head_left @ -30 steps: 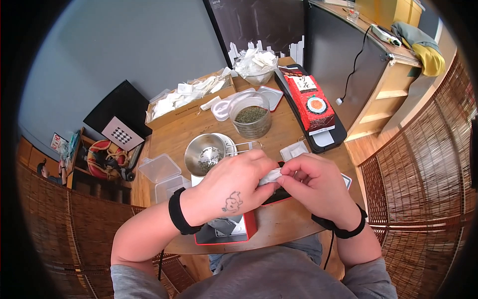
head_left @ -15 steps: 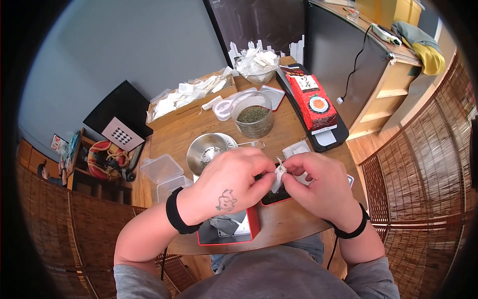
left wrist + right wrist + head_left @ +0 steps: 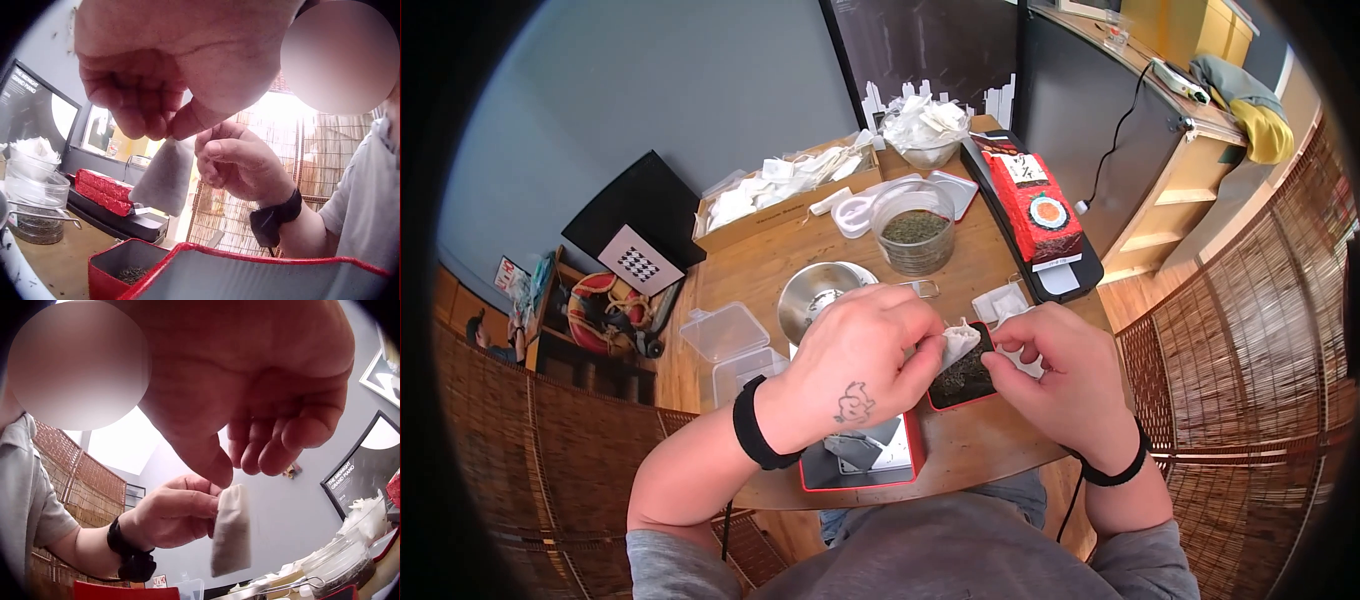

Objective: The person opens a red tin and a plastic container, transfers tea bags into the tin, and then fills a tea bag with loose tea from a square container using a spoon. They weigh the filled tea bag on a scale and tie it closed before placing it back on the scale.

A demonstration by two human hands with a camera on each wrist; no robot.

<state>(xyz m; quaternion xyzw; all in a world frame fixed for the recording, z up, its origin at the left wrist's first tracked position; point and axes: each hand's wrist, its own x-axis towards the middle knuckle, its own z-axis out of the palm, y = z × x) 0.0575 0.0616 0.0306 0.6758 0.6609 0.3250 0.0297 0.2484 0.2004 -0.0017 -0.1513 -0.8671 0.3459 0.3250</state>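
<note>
My left hand (image 3: 855,350) pinches a small white fabric tea bag (image 3: 959,346) near its gathered top, between thumb and forefinger. In the left wrist view the bag (image 3: 164,178) hangs down, pale and filled out. Beside it my right hand (image 3: 1055,375) has loosely bent fingers and holds nothing; a small gap parts it from the bag in the head view. Under the hands stands a red-edged tin (image 3: 965,402) with dark loose tea leaves in it. Nearer the body is a red box (image 3: 918,455) with grey and white pieces inside.
A steel measuring cup (image 3: 808,290), partly behind my left hand, and a clear jar of tea leaves (image 3: 915,250) stand beyond. Further out are a carton of white bags (image 3: 800,212), a red tea packet (image 3: 1040,215) on a black device, and an open clear plastic case (image 3: 725,335).
The tea bag, earlier held between both hands, has turned and now stays with my left hand. My right hand has let go and drawn away to the right.
</note>
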